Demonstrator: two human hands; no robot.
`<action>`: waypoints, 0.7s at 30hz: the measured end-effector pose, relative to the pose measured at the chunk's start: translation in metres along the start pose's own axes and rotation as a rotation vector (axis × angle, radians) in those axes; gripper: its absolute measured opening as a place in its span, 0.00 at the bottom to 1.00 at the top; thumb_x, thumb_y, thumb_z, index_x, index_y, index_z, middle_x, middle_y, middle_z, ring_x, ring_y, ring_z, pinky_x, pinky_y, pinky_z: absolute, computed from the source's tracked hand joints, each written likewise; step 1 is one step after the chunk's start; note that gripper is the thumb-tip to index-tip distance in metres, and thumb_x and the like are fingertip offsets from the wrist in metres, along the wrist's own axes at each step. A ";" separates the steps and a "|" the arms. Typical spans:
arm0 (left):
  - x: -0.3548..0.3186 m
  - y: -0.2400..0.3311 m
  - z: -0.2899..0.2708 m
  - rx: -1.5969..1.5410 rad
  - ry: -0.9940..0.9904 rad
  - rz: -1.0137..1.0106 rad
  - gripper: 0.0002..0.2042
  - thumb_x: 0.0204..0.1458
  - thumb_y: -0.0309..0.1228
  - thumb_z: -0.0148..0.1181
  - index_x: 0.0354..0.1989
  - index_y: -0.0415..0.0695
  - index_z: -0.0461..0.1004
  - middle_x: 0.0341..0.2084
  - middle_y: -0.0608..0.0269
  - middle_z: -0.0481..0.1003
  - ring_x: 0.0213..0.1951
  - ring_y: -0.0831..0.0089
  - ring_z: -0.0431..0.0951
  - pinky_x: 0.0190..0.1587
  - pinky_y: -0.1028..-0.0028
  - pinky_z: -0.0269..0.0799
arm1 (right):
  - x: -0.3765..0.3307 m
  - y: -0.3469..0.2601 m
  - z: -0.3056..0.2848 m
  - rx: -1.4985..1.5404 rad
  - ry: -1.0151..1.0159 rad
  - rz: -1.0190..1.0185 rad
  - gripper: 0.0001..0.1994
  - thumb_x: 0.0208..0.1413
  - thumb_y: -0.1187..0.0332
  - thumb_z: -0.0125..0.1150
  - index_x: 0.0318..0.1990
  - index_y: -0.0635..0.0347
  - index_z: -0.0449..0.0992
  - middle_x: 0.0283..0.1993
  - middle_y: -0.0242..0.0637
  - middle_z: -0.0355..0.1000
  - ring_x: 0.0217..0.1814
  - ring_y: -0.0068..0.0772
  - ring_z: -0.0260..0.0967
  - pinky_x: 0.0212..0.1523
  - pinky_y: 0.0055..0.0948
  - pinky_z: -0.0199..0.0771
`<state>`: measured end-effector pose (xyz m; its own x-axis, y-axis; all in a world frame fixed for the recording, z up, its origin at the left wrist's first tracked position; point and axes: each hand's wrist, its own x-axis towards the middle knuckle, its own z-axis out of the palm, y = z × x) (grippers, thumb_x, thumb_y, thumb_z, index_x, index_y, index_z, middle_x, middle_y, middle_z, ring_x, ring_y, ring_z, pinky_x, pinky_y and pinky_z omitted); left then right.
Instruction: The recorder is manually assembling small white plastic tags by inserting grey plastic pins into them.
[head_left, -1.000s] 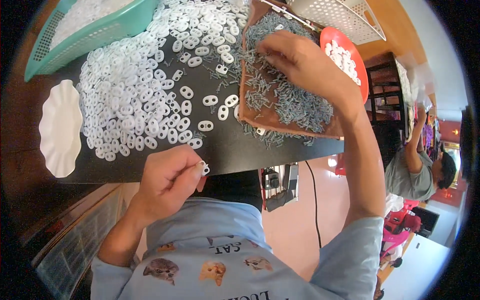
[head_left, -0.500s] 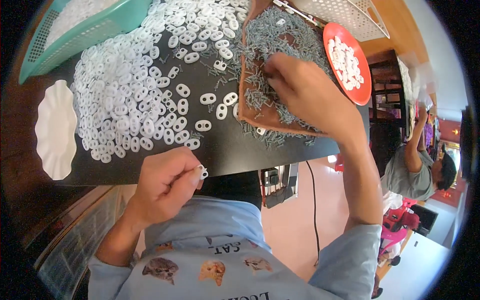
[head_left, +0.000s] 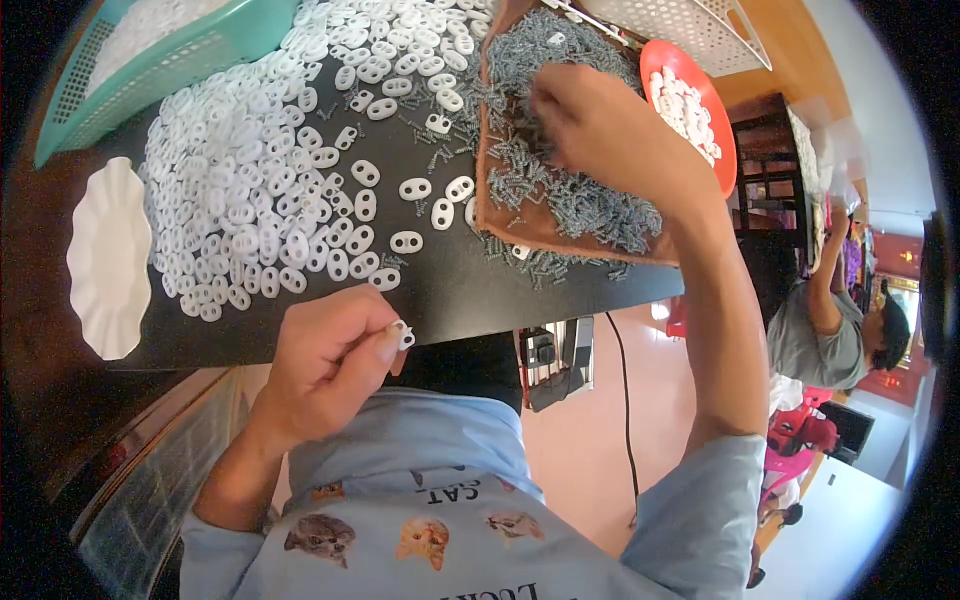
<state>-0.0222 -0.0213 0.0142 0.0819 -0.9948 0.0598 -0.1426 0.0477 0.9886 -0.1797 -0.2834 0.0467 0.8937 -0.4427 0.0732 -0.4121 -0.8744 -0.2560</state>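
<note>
Near the table's front edge, my left hand [head_left: 338, 358] is closed, its thumb and fingers pinching a white two-hole plastic cord-lock piece [head_left: 402, 335]. My right hand [head_left: 590, 120] reaches over a heap of small grey springs [head_left: 600, 205] on a brown cloth [head_left: 497, 205]. Its fingertips are curled downward and smeared by motion, so whether they hold a spring cannot be made out. Left of the cloth spreads a large pile of white two-hole pieces [head_left: 230, 180], with several lying loose between the pile and the springs.
A red plate [head_left: 722, 150] with white pieces sits right of the cloth. A teal basket [head_left: 150, 85] stands far left, above a white wavy-edged dish [head_left: 110, 260]. At the far right is a white perforated basket [head_left: 700, 35]. Other people [head_left: 840, 325] are in the background.
My right hand has shifted slightly farther over the springs, and more of the heap's near part shows. My left hand keeps its pinch on the white piece, almost unmoved.
</note>
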 end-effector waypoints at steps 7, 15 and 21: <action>-0.001 0.002 -0.001 -0.022 0.003 -0.042 0.06 0.54 0.22 0.51 0.25 0.36 0.69 0.18 0.63 0.68 0.20 0.76 0.67 0.24 0.76 0.62 | 0.021 0.007 -0.012 0.179 -0.015 -0.014 0.07 0.58 0.70 0.51 0.35 0.66 0.70 0.24 0.36 0.67 0.25 0.28 0.70 0.29 0.30 0.70; 0.000 0.000 -0.002 -0.001 -0.010 -0.018 0.06 0.54 0.22 0.51 0.25 0.36 0.69 0.18 0.63 0.68 0.19 0.77 0.67 0.23 0.76 0.62 | 0.011 0.021 -0.008 0.111 -0.224 0.007 0.05 0.56 0.73 0.52 0.36 0.66 0.70 0.24 0.37 0.67 0.27 0.27 0.69 0.31 0.28 0.70; -0.001 -0.002 -0.002 -0.045 0.004 -0.021 0.06 0.53 0.22 0.52 0.25 0.36 0.69 0.18 0.63 0.68 0.19 0.76 0.66 0.23 0.76 0.61 | 0.001 0.009 -0.021 -0.034 -0.031 -0.069 0.04 0.53 0.74 0.55 0.33 0.66 0.70 0.28 0.45 0.70 0.33 0.44 0.70 0.37 0.36 0.70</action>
<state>-0.0202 -0.0198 0.0124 0.0885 -0.9953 0.0391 -0.0961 0.0306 0.9949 -0.1860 -0.2961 0.0651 0.9251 -0.3752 0.0591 -0.3547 -0.9091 -0.2187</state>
